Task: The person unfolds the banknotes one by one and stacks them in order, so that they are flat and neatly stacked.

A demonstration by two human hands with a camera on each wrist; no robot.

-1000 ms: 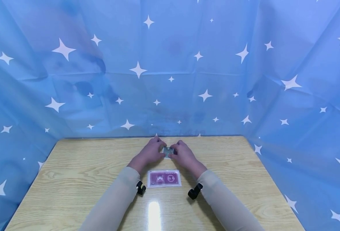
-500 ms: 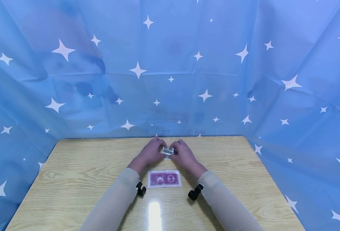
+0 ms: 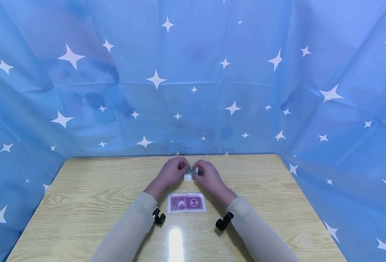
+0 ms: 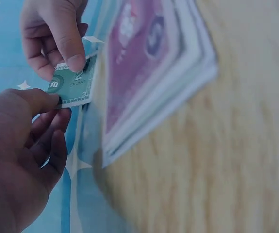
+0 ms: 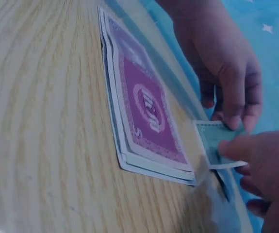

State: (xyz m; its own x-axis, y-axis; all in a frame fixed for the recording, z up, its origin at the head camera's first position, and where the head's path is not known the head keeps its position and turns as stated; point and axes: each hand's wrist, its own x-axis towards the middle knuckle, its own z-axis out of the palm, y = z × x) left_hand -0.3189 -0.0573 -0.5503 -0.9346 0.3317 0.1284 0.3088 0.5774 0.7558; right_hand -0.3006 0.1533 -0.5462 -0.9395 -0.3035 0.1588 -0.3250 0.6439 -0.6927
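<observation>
A small green banknote (image 4: 73, 85) marked "2" and "ER JIAO" is held between both hands near the table's far edge. My left hand (image 3: 171, 171) pinches one end, its thumb on top of the note in the left wrist view. At the other end my right hand (image 3: 210, 177) pinches it, thumb also on top. In the head view the note's upper part is green and its lower part pale. A stack of purple play banknotes (image 3: 186, 202) lies flat on the table, closer to me, between the forearms and touched by neither hand.
The light wood table (image 3: 98, 203) ends just beyond the hands. A blue curtain (image 3: 193, 72) with white stars hangs behind and along the sides. Black wrist cameras (image 3: 224, 221) sit at the sleeve cuffs.
The green note has changed its tilt, and a larger pale area shows below. The left fingers have shifted up along it, while the right wrist has moved slightly right. The purple stack stays still.
</observation>
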